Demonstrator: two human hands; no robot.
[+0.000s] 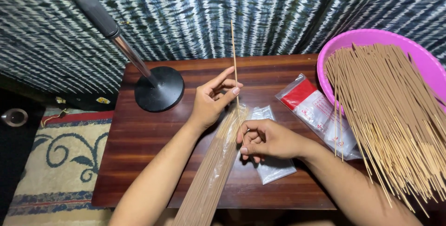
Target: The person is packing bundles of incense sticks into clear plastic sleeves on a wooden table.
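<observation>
Incense stick point(233, 54) stood nearly upright over the worktop point(139, 138), pinched near its lower part by the left hand point(211, 100) fingers, its foot dropping to the right hand point(267, 138), clenched at the clear-sleeved bundle point(211, 170) mouth.

Your left hand point(211, 101) is raised, thumb and forefinger pinched, other fingers fanned out. Your right hand point(267, 138) lies lower, fingers curled in a loose grip, both forearms angling inward.
</observation>
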